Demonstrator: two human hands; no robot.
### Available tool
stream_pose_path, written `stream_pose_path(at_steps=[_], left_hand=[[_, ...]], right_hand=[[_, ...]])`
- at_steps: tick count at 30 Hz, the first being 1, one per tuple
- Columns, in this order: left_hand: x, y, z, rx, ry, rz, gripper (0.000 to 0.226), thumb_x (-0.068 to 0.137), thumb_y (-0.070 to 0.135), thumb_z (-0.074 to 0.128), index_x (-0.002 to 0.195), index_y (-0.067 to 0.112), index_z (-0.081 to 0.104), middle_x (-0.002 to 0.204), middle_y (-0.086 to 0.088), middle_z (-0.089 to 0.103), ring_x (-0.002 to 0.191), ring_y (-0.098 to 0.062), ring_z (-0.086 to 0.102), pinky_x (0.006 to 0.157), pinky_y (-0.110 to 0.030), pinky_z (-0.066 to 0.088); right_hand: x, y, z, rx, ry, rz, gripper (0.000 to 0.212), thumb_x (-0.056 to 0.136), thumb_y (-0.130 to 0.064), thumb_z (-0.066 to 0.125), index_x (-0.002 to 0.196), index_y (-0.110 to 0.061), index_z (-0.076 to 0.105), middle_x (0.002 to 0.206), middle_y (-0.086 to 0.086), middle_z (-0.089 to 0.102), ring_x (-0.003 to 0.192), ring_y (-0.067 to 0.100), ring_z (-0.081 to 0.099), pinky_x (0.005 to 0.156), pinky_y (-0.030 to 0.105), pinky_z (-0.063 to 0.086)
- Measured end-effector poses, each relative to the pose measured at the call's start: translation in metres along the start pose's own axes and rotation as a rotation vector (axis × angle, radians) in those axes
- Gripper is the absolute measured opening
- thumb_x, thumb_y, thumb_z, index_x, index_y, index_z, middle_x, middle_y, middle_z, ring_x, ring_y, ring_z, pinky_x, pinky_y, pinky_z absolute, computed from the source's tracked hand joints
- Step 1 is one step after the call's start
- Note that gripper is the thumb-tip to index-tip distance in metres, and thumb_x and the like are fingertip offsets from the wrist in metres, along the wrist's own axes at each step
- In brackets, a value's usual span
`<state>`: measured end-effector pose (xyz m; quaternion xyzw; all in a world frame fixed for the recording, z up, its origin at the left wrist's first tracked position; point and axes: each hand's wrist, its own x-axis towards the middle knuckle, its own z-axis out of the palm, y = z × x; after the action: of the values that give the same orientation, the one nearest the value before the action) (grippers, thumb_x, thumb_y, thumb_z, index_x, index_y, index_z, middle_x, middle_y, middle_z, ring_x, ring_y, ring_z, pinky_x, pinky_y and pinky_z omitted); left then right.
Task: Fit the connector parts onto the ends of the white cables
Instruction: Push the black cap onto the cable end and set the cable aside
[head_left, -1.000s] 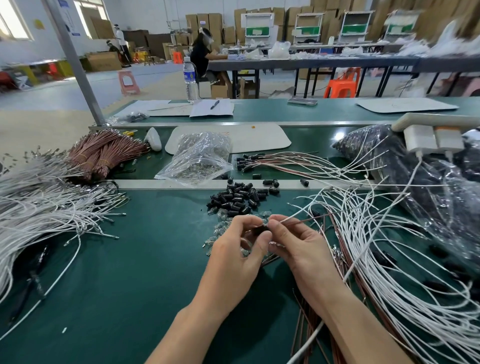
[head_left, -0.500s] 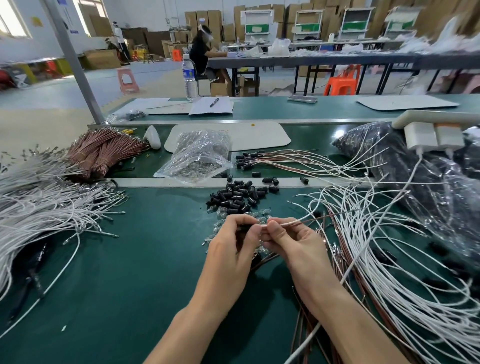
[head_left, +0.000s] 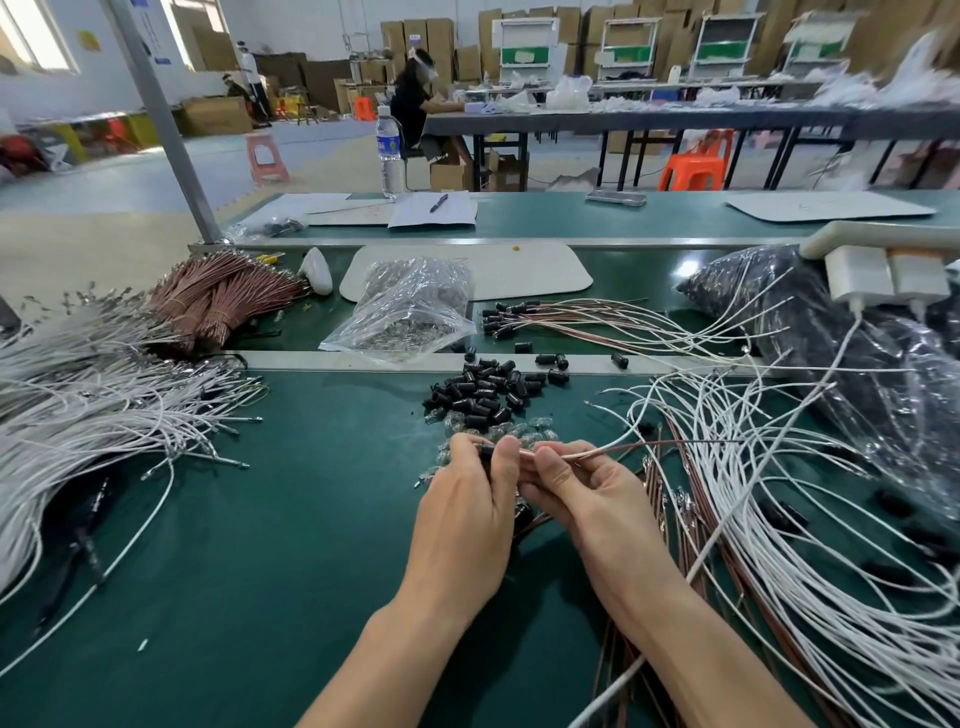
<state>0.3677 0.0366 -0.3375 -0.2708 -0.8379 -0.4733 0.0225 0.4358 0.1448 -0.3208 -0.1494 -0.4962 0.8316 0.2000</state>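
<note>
at the near middle of the green-matted counter (head_left: 270, 545), both hands meet just in front of the heap of small black cylindrical connector parts (head_left: 485, 389). left hand (head_left: 467, 514): grip closed, thumb and fingers pinching one black connector part (head_left: 487, 453), mostly hidden. right hand (head_left: 582, 493): grip closed on a thin cable pair, white and brownish strands (head_left: 597, 451), which trail off right into the loose tangle of white cables (head_left: 779, 519). cable end points into the part; how far it is seated cannot be told. step in hand, by my reading: pushing the end into the connector. next move likely calls for keeping part and cable in line, a firm push, then setting it aside and taking a fresh part. a large bundle of white cables with bare metal ends (head_left: 93, 405) waits at left; a few fitted cables (head_left: 571, 322) lie beyond the heap.
</note>
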Motion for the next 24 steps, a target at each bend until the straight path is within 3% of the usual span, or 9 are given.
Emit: stream_pose_path(at_steps=[7, 14, 18, 21, 24], left_hand=[[0.000, 0.003, 0.000, 0.052, 0.020, 0.032, 0.056, 0.088, 0.070, 0.008, 0.084, 0.024, 0.039, 0.074, 0.002, 0.059, 0.076, -0.025, 0.055, 0.072, -0.046, 0.043], [0.001, 0.003, -0.001, 0.032, 0.054, 0.026, 0.055, 0.089, 0.069, 0.010, 0.084, 0.024, 0.042, 0.073, 0.001, 0.060, 0.077, -0.029, 0.056, 0.074, -0.049, 0.045], [-0.002, 0.003, -0.003, -0.052, 0.149, 0.052, 0.035, 0.097, 0.064, 0.022, 0.087, 0.037, 0.041, 0.073, 0.013, 0.060, 0.074, -0.018, 0.056, 0.066, -0.039, 0.044], [-0.004, 0.006, -0.013, -0.237, 0.278, 0.072, 0.027, 0.099, 0.061, 0.034, 0.088, 0.040, 0.046, 0.063, 0.008, 0.055, 0.054, -0.006, 0.048, 0.051, -0.021, 0.039], [-0.010, 0.007, -0.028, -0.379, 0.407, 0.092, 0.019, 0.096, 0.059, 0.044, 0.092, 0.042, 0.052, 0.071, 0.011, 0.059, 0.056, -0.003, 0.048, 0.050, -0.015, 0.039]], right_hand=[[0.002, 0.004, -0.004, 0.029, -0.013, 0.007, 0.019, 0.079, -0.023, 0.069, 0.089, -0.007, 0.070, 0.098, 0.015, 0.077, 0.095, 0.022, 0.075, 0.077, 0.021, 0.058], [0.003, 0.003, -0.004, 0.056, -0.049, 0.023, 0.018, 0.079, -0.021, 0.071, 0.089, -0.007, 0.072, 0.101, 0.017, 0.076, 0.097, 0.023, 0.074, 0.077, 0.020, 0.058], [0.004, -0.004, 0.002, 0.119, -0.093, 0.024, 0.023, 0.081, -0.021, 0.072, 0.098, -0.005, 0.071, 0.106, 0.020, 0.075, 0.099, 0.025, 0.074, 0.078, 0.022, 0.059], [0.003, -0.013, 0.002, 0.187, -0.066, 0.013, 0.020, 0.083, -0.016, 0.071, 0.098, -0.003, 0.072, 0.103, 0.023, 0.074, 0.089, 0.025, 0.074, 0.073, 0.024, 0.060], [-0.001, -0.019, -0.001, 0.271, -0.071, 0.049, 0.015, 0.081, -0.011, 0.071, 0.092, -0.002, 0.076, 0.099, 0.024, 0.074, 0.083, 0.025, 0.074, 0.069, 0.024, 0.061]])
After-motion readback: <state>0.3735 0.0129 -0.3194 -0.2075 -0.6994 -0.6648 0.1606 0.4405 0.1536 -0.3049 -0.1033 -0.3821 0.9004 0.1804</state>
